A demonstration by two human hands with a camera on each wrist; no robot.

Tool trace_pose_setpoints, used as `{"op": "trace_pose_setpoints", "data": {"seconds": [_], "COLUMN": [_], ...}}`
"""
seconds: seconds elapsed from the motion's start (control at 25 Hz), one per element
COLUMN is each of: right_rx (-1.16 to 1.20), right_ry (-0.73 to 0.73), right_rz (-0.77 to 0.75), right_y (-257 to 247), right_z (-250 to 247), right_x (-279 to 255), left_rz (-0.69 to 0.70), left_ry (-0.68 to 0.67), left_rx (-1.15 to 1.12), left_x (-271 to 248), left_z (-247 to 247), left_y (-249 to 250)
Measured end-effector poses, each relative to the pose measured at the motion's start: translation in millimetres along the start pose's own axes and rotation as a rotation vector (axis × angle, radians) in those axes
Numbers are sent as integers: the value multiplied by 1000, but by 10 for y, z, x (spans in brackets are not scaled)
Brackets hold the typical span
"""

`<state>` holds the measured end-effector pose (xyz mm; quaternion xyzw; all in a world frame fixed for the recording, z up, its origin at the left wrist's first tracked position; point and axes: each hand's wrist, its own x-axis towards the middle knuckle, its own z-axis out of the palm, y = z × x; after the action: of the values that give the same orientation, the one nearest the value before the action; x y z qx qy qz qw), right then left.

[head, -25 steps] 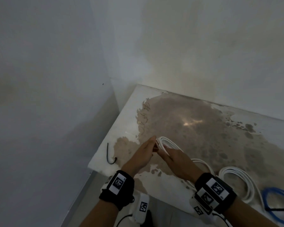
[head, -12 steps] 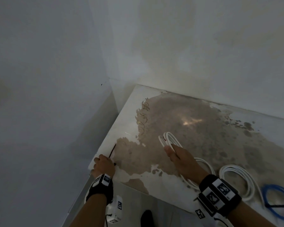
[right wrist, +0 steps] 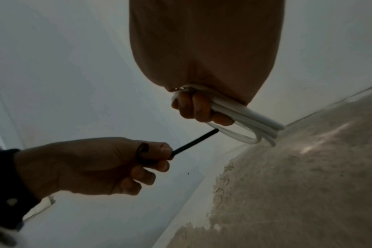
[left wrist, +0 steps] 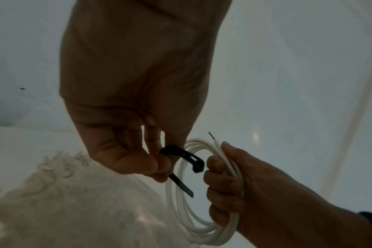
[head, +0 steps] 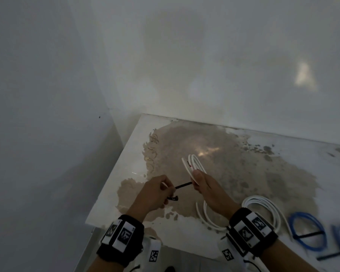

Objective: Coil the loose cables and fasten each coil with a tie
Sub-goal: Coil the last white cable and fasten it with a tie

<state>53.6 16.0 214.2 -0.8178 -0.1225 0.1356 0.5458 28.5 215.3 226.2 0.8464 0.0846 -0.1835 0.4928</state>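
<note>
My right hand grips a white cable coil and holds it above the stained table. Its fingers curl round the bundled strands, and a bare wire end sticks up from the coil. My left hand pinches a black cable tie between thumb and fingertips. The tie's straight end points at the coil, just short of my right fingers. Its head end curves back beside my left thumb.
A second white coil lies on the table to the right. Blue coils with black ties lie at the far right edge. White walls close in behind and on the left. The table's left edge sits under my left hand.
My left hand left the coil, went to the table's left edge, took the black tie and brought it back to the coil. My right hand kept hold of the coil.
</note>
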Motion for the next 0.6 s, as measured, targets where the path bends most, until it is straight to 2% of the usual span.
{"op": "trace_pose_setpoints", "data": {"seconds": [0.08, 0.16, 0.24, 0.44, 0.52, 0.6], "right_rx": [-51, -172, -190, 35, 33, -41], "right_ry": [-18, -19, 26, 145, 219, 354], "right_rz": [-37, -75, -74, -5, -64, -103], "right_y": [-51, -63, -47, -73, -91, -74], "right_z": [-103, -192, -293, -573, -696, -782], "right_x": [-67, -132, -180, -278, -348, -419], "left_rz": [-2, -8, 10, 85, 105, 106], "left_ry": [-25, -113, -200, -238, -252, -248], "left_rx": [-110, -291, -411, -486, -489, -500], "left_x": [42, 52, 51, 96, 101, 85], "left_z": [34, 81, 150, 369, 475, 591], "left_y": [229, 434, 603, 849, 947, 1090]}}
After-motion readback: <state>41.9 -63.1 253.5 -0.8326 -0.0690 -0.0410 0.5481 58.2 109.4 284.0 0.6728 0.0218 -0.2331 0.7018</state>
